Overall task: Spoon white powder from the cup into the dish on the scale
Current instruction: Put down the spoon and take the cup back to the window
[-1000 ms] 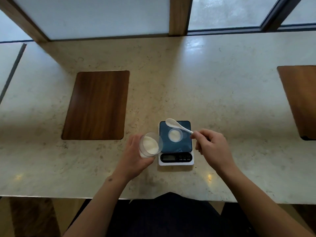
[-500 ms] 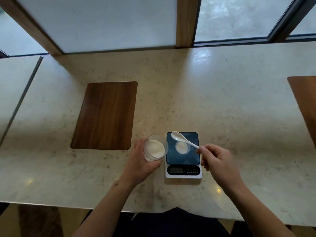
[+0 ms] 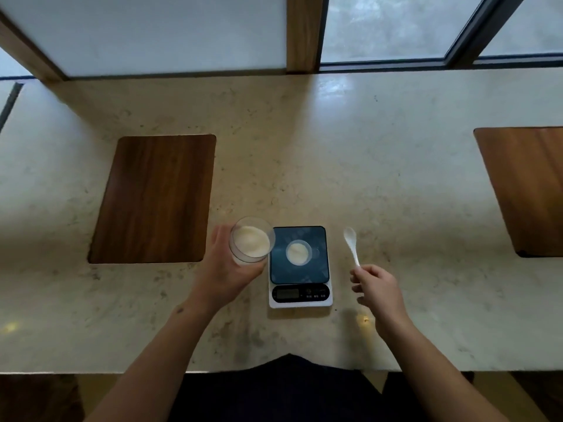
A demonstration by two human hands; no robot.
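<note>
**Spoon swung off the scale to its right side**

Since half a second ago the spoon (image 3: 352, 245) has left its place above the dish and now sits to the right of the scale (image 3: 300, 264), clear of it, its bowl pointing away from the person. The right hand (image 3: 376, 289) pinches the handle's near end between fingertips, the rest of the spoon reaching out beyond the knuckles. Whether the spoon touches the table (image 3: 380, 166) cannot be told.

The left hand (image 3: 227, 269) is wrapped around the clear cup (image 3: 251, 240), held just to the left of the scale and tilted toward the camera, with white powder (image 3: 251, 245) showing inside. Between the two hands, the small round dish (image 3: 298, 252) rests on the dark platform of the scale and holds a patch of powder.

Pale, mottled stone forms the table, with a dark wooden inset (image 3: 155, 197) beyond the left hand and another (image 3: 527, 187) far out past the right hand. Along the far edge stand window panes in wooden frames (image 3: 303, 32).
</note>
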